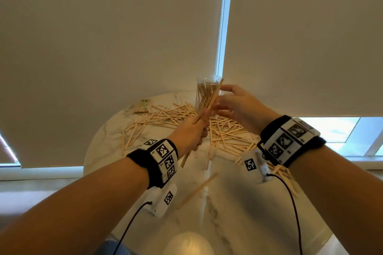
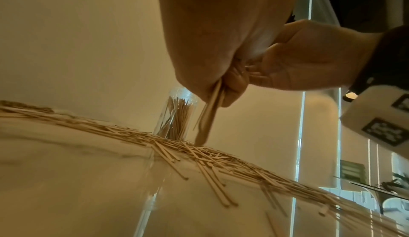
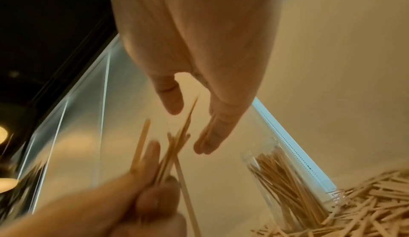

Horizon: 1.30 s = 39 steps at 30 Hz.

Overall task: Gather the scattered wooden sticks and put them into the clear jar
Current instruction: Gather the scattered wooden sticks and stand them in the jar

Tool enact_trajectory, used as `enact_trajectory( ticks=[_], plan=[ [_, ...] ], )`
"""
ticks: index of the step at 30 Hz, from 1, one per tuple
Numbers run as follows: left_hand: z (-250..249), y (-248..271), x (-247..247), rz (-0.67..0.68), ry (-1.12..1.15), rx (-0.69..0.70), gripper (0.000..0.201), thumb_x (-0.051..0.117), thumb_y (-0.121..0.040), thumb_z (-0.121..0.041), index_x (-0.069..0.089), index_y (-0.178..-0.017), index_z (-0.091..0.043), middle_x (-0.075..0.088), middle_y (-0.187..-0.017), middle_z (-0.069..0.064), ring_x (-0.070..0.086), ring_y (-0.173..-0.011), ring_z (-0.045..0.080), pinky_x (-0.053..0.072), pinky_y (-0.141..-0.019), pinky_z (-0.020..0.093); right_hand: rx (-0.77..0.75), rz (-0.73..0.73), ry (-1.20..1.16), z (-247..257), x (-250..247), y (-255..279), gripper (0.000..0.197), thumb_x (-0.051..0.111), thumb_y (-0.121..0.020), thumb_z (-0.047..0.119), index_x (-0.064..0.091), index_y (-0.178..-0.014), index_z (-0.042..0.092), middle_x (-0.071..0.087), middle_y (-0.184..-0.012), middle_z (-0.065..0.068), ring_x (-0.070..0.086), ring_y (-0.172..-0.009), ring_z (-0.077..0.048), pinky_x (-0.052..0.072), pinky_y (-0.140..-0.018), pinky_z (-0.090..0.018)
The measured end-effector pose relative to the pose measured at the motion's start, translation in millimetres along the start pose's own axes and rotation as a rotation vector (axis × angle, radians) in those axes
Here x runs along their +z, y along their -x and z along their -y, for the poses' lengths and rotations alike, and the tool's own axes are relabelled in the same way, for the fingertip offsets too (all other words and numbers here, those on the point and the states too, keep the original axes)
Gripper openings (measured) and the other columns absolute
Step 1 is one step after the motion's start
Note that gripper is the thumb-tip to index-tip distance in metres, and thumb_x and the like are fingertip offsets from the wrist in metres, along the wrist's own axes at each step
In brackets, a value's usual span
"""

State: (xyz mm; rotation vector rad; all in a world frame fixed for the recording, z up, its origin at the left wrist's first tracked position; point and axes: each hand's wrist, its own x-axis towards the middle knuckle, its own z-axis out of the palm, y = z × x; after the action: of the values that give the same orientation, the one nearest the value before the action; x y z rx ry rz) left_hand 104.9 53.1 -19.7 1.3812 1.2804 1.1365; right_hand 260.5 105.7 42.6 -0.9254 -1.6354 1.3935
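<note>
1. Near the far edge of the surface stands the jar, upright and partly filled with sticks.
2. Left hand grips a bundle of sticks, tilted toward the jar's mouth.
3. Right hand hovers beside it, fingers spread and relaxed, holding nothing.
4. Step in hand, I judge: loading the bundle; next, line the tips up over the mouth.
5. Many loose sticks remain scattered.

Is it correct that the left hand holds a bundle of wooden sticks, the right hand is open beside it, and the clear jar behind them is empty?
Not quite: the clear jar is not empty. The right wrist view shows many sticks already standing inside it. The rest holds: the left hand holds a bundle of wooden sticks, and the right hand is open beside it.
</note>
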Motion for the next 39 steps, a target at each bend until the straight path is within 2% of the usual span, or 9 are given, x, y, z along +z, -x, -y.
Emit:
enact_trajectory(
  ticks=[4, 10, 15, 22, 26, 31, 35, 37, 39],
  plan=[
    [4, 3, -3, 0.063, 0.007, -0.075, 0.049, 0.039, -0.094, -0.065, 0.037, -0.067, -0.024, 0.035, -0.059, -0.006, 0.025, -0.046, 0.008, 0.022, -0.04, 0.02, -0.175, -0.083, 0.104, 9, -5, 1, 0.03, 0.053, -0.102, 0.026, 0.053, -0.132, 0.02, 0.072, -0.113, -0.006, 0.071, -0.099, -0.02, 0.059, -0.082, -0.032],
    [2, 5, 3, 0.129, -0.019, -0.069, 0.05, 0.04, -0.093, -0.066, 0.034, -0.065, -0.024, 0.031, -0.057, -0.007, 0.022, -0.044, 0.008, 0.021, -0.038, 0.019, -0.241, -0.088, 0.437, -1, 1, -1, 0.025, 0.044, -0.105, 0.016, 0.068, -0.108, 0.011, 0.076, -0.096, -0.001, 0.072, -0.093, -0.017, 0.059, -0.088, -0.039],
    [7, 7, -3, 0.151, -0.035, -0.074, 0.052, 0.038, -0.094, -0.066, 0.033, -0.063, -0.025, 0.029, -0.056, -0.007, 0.02, -0.047, 0.01, 0.018, -0.041, 0.021, -0.13, -0.055, 0.21, 1, -4, 0, 0.043, 0.035, -0.1, -0.004, 0.054, -0.133, 0.015, 0.068, -0.121, -0.005, 0.066, -0.097, -0.017, 0.056, -0.07, -0.026],
    [6, 8, -6, 0.151, 0.073, -0.08, 0.053, 0.04, -0.091, -0.068, 0.03, -0.064, -0.024, 0.024, -0.058, -0.003, 0.017, -0.048, 0.013, 0.017, -0.04, 0.02, -0.009, -0.141, -0.094, -6, -7, -1, 0.035, 0.053, -0.1, 0.01, 0.052, -0.134, 0.019, 0.074, -0.111, -0.005, 0.07, -0.103, -0.027, 0.055, -0.093, -0.042],
    [2, 4, -5, 0.14, 0.101, -0.063, 0.052, 0.04, -0.091, -0.068, 0.031, -0.064, -0.025, 0.024, -0.057, -0.004, 0.017, -0.047, 0.012, 0.018, -0.038, 0.019, 0.042, 0.231, 0.476, -25, 0, 2, 0.034, 0.058, -0.093, 0.011, 0.062, -0.125, 0.02, 0.071, -0.113, -0.002, 0.067, -0.106, -0.024, 0.055, -0.095, -0.044],
    [-1, 1, -7, 0.111, 0.114, -0.045, 0.05, 0.044, -0.091, -0.066, 0.037, -0.065, -0.024, 0.028, -0.057, -0.005, 0.021, -0.047, 0.01, 0.019, -0.04, 0.021, 0.024, 0.191, 0.306, -32, 3, 2, 0.018, 0.062, -0.098, 0.017, 0.069, -0.113, 0.012, 0.075, -0.104, -0.009, 0.073, -0.096, -0.026, 0.06, -0.087, -0.038],
    [6, -2, -12, -0.037, 0.089, 0.025, 0.041, 0.049, -0.097, -0.054, 0.051, -0.079, -0.017, 0.048, -0.062, 0.002, 0.046, -0.05, 0.013, 0.043, -0.046, 0.025, 0.003, -0.002, 0.378, -31, -7, -4, 0.007, 0.066, -0.093, 0.011, 0.071, -0.098, 0.011, 0.074, -0.098, -0.009, 0.075, -0.088, -0.024, 0.061, -0.085, -0.041],
    [7, -5, -12, -0.133, 0.077, 0.02, 0.041, 0.048, -0.099, -0.05, 0.06, -0.099, -0.011, 0.07, -0.088, 0.011, 0.069, -0.077, 0.02, 0.059, -0.066, 0.034, -0.003, -0.041, 0.262, -27, -10, -3, 0.007, 0.068, -0.091, 0.007, 0.071, -0.097, 0.006, 0.073, -0.099, -0.013, 0.075, -0.088, -0.026, 0.061, -0.084, -0.039],
    [6, -6, -7, -0.112, 0.098, 0.013, 0.037, 0.043, -0.103, -0.044, 0.059, -0.115, -0.012, 0.073, -0.105, 0.012, 0.072, -0.09, 0.025, 0.059, -0.078, 0.038, -0.017, -0.02, 0.205, -23, -9, 0, 0.01, 0.071, -0.088, 0.007, 0.072, -0.098, 0.005, 0.074, -0.097, -0.012, 0.074, -0.085, -0.022, 0.061, -0.078, -0.032]
  ],
)
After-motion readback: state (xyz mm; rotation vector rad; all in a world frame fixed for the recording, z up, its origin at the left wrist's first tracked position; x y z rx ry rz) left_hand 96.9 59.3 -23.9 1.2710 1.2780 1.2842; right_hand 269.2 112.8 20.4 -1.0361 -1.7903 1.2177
